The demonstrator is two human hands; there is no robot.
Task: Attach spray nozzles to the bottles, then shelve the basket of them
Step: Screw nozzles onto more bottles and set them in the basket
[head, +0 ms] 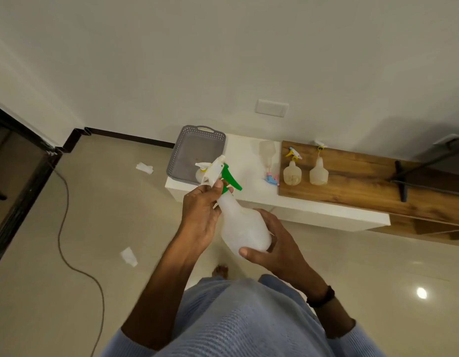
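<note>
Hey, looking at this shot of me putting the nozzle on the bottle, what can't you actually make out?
Head view only:
- Bottle neck threads: hidden under the left hand, so nozzle seating is unclear.
- Bottle base: covered by the right hand.
- Grey basket near corner: blocked by the nozzle; a yellow-nozzled bottle there shows only partly.
- Pink-and-blue nozzle: too small to detail.

My white counter (pixel 251 161) carries a grey basket (pixel 197 153), a capless bottle (pixel 267 153) and a wood board (pixel 365 179).

Dim, soft; floor (pixel 326 266) glare, edge warp.
</note>
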